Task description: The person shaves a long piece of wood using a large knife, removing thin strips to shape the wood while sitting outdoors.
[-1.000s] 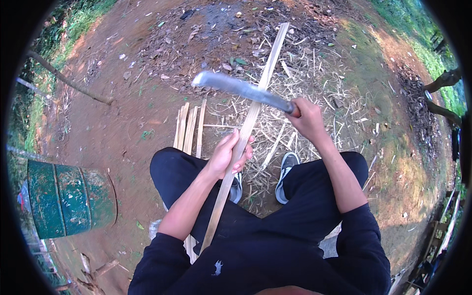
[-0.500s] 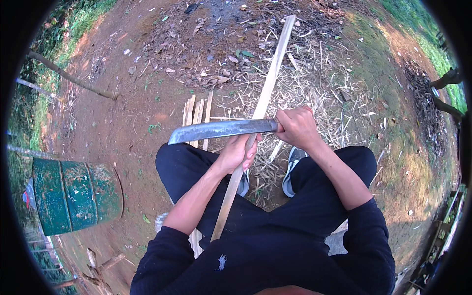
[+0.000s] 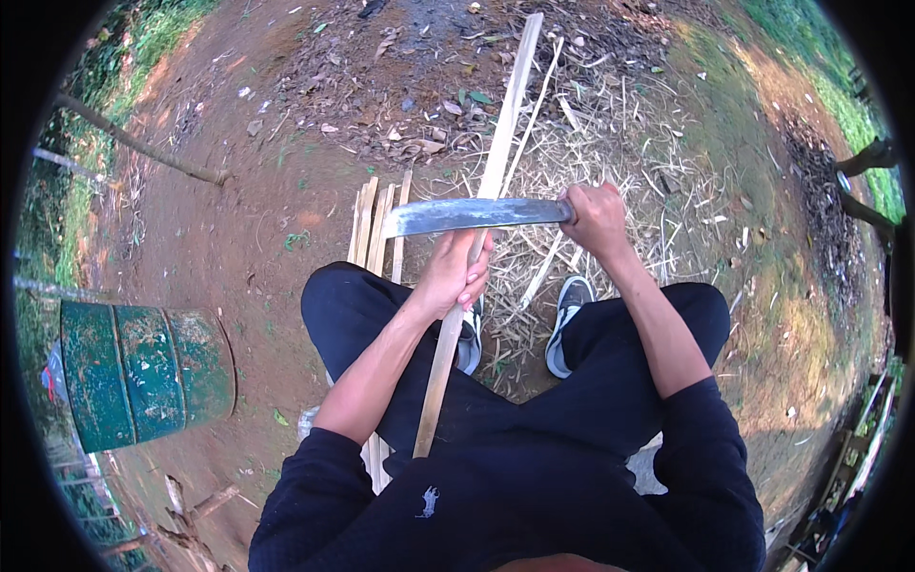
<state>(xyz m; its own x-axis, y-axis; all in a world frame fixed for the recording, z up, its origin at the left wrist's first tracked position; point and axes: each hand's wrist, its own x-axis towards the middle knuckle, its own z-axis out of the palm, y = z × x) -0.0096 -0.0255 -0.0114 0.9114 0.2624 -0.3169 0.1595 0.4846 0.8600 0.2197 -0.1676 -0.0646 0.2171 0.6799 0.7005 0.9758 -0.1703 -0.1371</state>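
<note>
My right hand [image 3: 595, 221] is closed round the handle of a machete [image 3: 457, 216]. Its long grey blade points left and lies across a pale wooden strip [image 3: 505, 133], just above my other hand. My left hand [image 3: 456, 272] grips that strip, which slants from my lap up and away from me. A thin sliver [image 3: 536, 110] runs along the strip's right side at the far part; whether it is still joined to the strip is hidden behind the blade.
Several cut strips [image 3: 375, 224] lie beside my left knee. Shavings [image 3: 581, 143] cover the ground ahead of my shoes [image 3: 572, 303]. A green metal drum [image 3: 148, 377] lies at the left, with a wooden pole [image 3: 143, 148] beyond it. Dry leaves [image 3: 415, 148] are scattered ahead.
The machete has shifted right and slightly away from me with my right hand. The strip's far end has swung left, and a thin sliver now shows beside it.
</note>
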